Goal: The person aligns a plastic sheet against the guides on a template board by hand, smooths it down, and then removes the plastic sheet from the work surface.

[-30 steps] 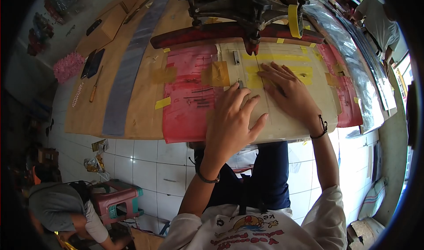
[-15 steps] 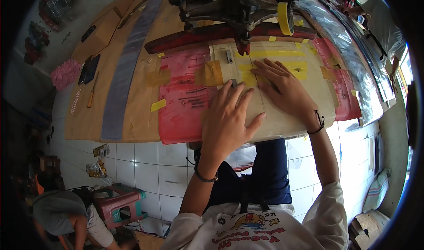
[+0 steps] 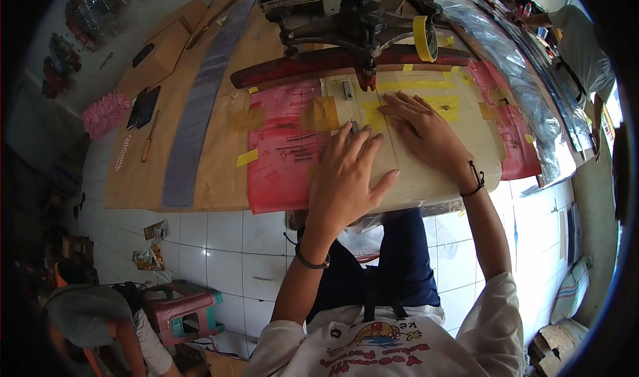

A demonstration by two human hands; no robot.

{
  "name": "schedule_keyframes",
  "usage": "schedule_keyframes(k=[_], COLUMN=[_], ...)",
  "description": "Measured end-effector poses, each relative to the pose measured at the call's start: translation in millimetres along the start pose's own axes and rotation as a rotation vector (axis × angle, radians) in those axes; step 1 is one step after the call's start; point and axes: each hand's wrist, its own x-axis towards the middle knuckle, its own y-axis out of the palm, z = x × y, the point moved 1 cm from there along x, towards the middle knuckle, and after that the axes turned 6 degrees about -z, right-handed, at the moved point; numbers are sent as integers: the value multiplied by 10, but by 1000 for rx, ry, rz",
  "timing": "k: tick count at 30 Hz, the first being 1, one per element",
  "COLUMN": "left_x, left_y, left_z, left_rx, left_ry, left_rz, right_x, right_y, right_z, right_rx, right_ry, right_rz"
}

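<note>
My left hand point(image 3: 347, 174) lies palm down with fingers spread on a cream sheet point(image 3: 459, 167). Its fingertips touch or nearly touch a small dark grey block point(image 3: 354, 126). Another small metal block point(image 3: 347, 90) sits farther up the sheet. My right hand point(image 3: 429, 137) rests flat, fingers stretched out, beside a thin line on the sheet and partly over yellow tape point(image 3: 444, 106). Left of the sheet is a red plastic piece point(image 3: 283, 170), held by brown tape point(image 3: 324, 113). Above my hands stands a dark metal machine with a curved red bar point(image 3: 286, 69).
A yellow tape roll point(image 3: 425, 38) hangs on the machine. At left on the brown table cover point(image 3: 130, 194) lie a grey strip point(image 3: 186, 144), a screwdriver point(image 3: 149, 140) and phone-like dark slabs point(image 3: 148, 106). One person point(image 3: 93, 317) bends at lower left; another point(image 3: 586, 47) stands at right.
The whole view has shifted slightly, with the table and machine appearing a little to the right or lower. Both hands keep nearly the same place on the sheet.
</note>
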Motion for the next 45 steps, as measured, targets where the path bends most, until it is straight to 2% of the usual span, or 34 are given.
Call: schedule_keyframes(k=[7,14,24,33,45], left_x=[3,1,8,-1,-8], left_y=[5,18,-16,13,41], left_z=[101,122,78,116,110], left_rx=[-304,-187,-238,-228,-187], left_ry=[-153,-163,-186,-180,-148], left_rz=[-303,-190,-136,-153,-187], right_x=[-8,-19,-17,4,-23], right_y=[7,22,53,46,52], right_z=[-13,-47,-112,-103,-84], right_rx=[7,-20,-25,-34,-29], right_ry=[-3,-23,-49,-17,-7], right_rz=[6,4,-14,36,-8])
